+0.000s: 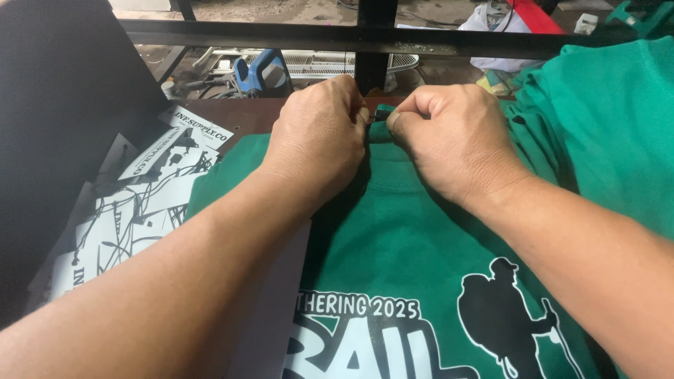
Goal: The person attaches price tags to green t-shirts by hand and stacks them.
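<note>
A green T-shirt [400, 231] lies flat in front of me, with a white and black print of lettering and a hiker figure near the bottom. My left hand [319, 137] and my right hand [449, 137] meet at the shirt's collar [381, 112], each pinching the fabric there with closed fingers. Both forearms reach in from the bottom corners across the shirt.
A pile of more green shirts [611, 119] sits at the right. Scraps of white printed film [140, 203] lie at the left on a dark surface. A black metal bar [351, 38] crosses the top, with a blue tool [260, 70] behind it.
</note>
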